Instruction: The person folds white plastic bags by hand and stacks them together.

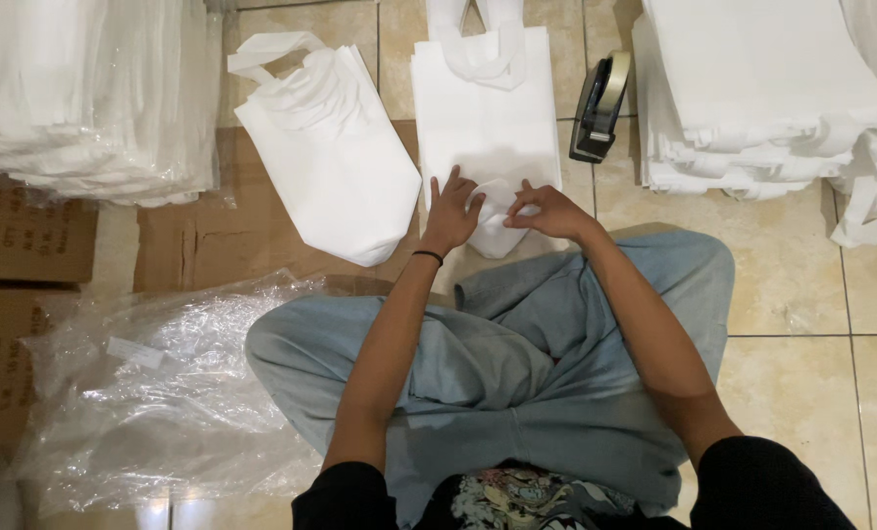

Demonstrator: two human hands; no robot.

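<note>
I judge the flat white non-woven fabric tote bag (483, 128) on the tiled floor light, soft and floppy, best taken at its bottom edge or a fold, where I am working. My left hand (450, 211) presses its bottom edge, fingers spread, clamped on nothing. My right hand (548, 210) pinches a bunched fold of the same bag, grip closed on the cloth. A black tape dispenser (598, 106) sits just beyond the right grip; another white bag (331, 157) lies beyond the left.
</note>
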